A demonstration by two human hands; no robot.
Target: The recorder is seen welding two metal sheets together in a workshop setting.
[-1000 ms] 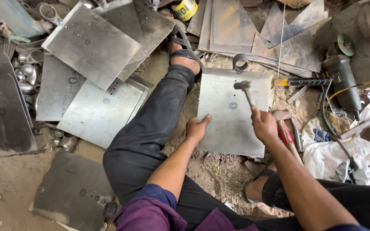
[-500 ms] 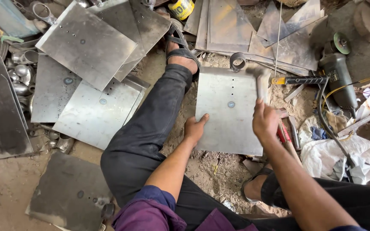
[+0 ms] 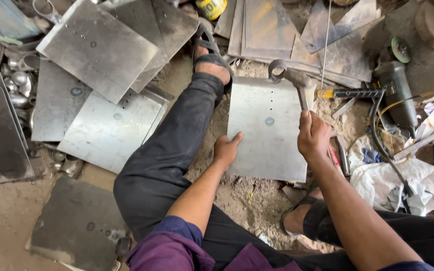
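A flat steel sheet (image 3: 262,145) with small punched holes lies on the sandy ground between my legs. My left hand (image 3: 225,149) rests on its left edge, fingers spread against the metal. My right hand (image 3: 313,136) is shut on the handle of a hammer (image 3: 297,80), whose head hangs over the sheet's far right corner, next to a short metal ring (image 3: 276,69). My left leg in dark trousers and a sandal (image 3: 208,50) stretches along the sheet's left side.
Several more steel sheets (image 3: 96,47) lie stacked at the left and along the back. An angle grinder (image 3: 395,90) with its cable lies at the right, beside a screwdriver (image 3: 350,93) and white sacking (image 3: 377,180). Small metal parts (image 3: 16,85) are scattered at the far left.
The hammer has swung away from the middle of the sheet up to its far right corner. My left hand has stayed on the sheet's left edge.
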